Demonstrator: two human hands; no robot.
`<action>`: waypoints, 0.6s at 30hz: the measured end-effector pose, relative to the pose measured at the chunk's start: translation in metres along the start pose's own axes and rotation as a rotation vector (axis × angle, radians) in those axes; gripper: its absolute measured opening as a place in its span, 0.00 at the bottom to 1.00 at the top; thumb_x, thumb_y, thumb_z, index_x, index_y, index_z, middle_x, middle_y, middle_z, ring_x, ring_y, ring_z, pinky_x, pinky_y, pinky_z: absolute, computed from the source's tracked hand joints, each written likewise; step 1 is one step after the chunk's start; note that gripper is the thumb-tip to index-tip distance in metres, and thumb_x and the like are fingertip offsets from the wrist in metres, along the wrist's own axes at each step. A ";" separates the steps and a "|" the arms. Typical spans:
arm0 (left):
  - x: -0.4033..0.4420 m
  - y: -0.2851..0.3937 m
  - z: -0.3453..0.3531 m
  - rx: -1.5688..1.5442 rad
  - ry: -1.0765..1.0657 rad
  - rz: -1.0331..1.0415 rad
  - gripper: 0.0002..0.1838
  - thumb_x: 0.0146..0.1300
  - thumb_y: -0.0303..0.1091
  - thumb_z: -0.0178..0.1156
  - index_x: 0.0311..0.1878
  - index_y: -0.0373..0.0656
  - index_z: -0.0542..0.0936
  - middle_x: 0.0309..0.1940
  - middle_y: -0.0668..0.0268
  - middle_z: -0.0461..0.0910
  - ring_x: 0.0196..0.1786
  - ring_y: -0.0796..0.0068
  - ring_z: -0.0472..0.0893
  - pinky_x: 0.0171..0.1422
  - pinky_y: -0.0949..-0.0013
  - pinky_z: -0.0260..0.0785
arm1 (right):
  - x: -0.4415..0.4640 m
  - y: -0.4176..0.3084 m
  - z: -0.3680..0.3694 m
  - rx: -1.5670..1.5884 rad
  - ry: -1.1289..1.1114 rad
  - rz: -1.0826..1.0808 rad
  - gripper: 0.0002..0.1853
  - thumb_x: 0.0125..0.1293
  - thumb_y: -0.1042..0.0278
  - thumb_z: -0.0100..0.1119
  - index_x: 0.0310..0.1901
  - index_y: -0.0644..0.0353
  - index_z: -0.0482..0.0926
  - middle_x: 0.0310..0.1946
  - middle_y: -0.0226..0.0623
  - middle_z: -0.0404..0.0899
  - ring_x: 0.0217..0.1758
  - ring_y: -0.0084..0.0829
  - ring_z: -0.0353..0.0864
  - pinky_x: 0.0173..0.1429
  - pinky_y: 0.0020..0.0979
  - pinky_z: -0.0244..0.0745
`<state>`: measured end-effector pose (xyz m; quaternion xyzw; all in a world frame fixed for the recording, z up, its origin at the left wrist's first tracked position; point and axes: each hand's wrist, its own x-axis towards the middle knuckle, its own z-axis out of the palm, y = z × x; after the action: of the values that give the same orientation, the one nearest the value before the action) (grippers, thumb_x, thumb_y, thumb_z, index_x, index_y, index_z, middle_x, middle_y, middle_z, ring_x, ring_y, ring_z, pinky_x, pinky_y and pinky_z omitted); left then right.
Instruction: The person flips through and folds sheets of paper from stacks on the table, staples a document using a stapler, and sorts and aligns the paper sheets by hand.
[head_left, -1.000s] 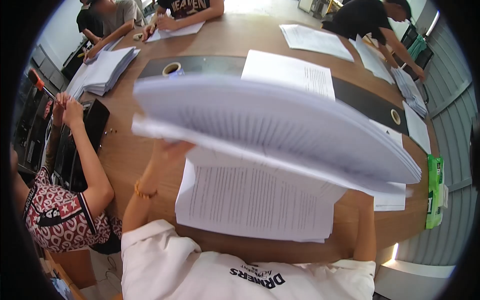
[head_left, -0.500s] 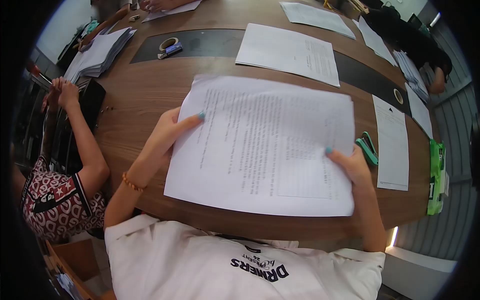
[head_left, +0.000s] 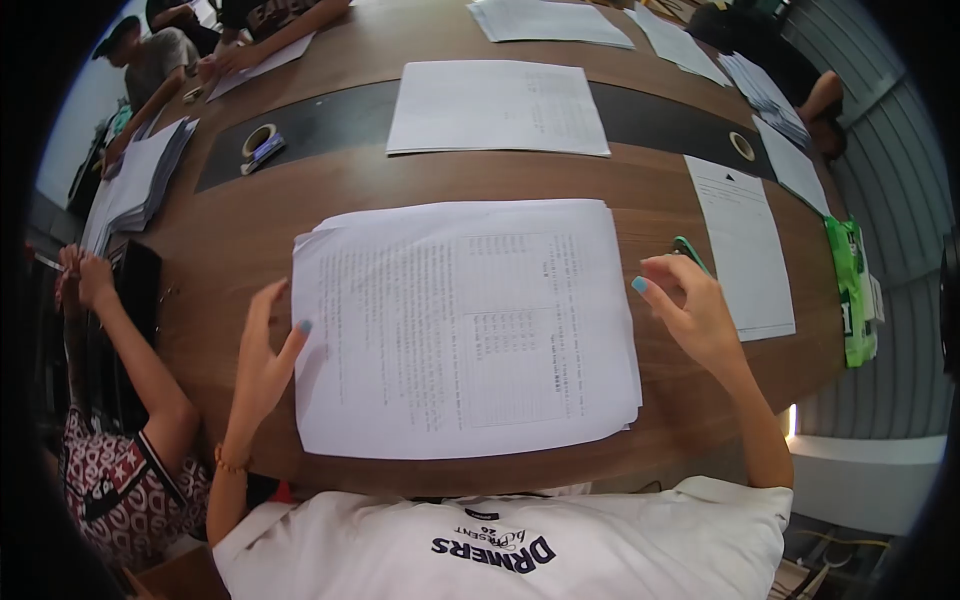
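A stack of printed sheets [head_left: 465, 330] lies flat on the wooden table in front of me, its right edge slightly uneven. At its left edge is my left hand [head_left: 265, 360], fingers apart, the thumb over or against the paper's margin. Just off the right edge hovers my right hand [head_left: 695, 310], thumb and fingers apart with nothing between them. Behind that hand a green stapler [head_left: 690, 250] is partly hidden. Beyond the stack lies another pile of paper [head_left: 490, 110].
Tape rolls [head_left: 740, 146] and a blue-and-white item [head_left: 263, 154] rest on the table's dark strip. A long sheet [head_left: 745, 260] and green packet [head_left: 850, 290] are at right. Paper piles [head_left: 140, 180] stand at left. Other people sit around, one person's arms [head_left: 140, 340] close by.
The sheets, held up between both hands before, now lie on the table. My hands have loosened and the right one has come away from the paper. The view has shifted.
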<state>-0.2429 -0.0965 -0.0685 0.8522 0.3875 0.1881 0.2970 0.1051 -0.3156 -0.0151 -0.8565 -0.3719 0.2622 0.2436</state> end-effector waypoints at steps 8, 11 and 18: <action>-0.018 0.014 0.032 -0.765 0.013 -0.152 0.33 0.60 0.39 0.51 0.63 0.30 0.52 0.60 0.56 0.60 0.62 0.70 0.60 0.65 0.71 0.48 | -0.020 0.013 0.032 0.438 -0.150 -0.082 0.27 0.60 0.60 0.53 0.56 0.68 0.63 0.60 0.47 0.53 0.53 0.33 0.64 0.52 0.29 0.65; -0.019 0.011 0.033 -0.870 0.035 -0.193 0.32 0.59 0.37 0.50 0.62 0.30 0.53 0.59 0.56 0.61 0.60 0.71 0.61 0.63 0.71 0.51 | -0.022 0.007 0.032 0.648 -0.146 -0.016 0.29 0.58 0.60 0.55 0.56 0.69 0.63 0.61 0.47 0.50 0.56 0.37 0.61 0.56 0.32 0.62; -0.017 0.015 0.033 -0.864 0.060 -0.181 0.31 0.58 0.33 0.48 0.62 0.29 0.53 0.58 0.56 0.62 0.57 0.72 0.65 0.60 0.73 0.55 | -0.020 -0.006 0.022 0.441 0.004 -0.034 0.26 0.52 0.63 0.62 0.48 0.69 0.66 0.58 0.49 0.53 0.58 0.41 0.60 0.59 0.35 0.60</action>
<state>-0.2273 -0.1295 -0.0856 0.6067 0.3550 0.3306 0.6298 0.0767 -0.3219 -0.0220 -0.7767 -0.3195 0.3313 0.4300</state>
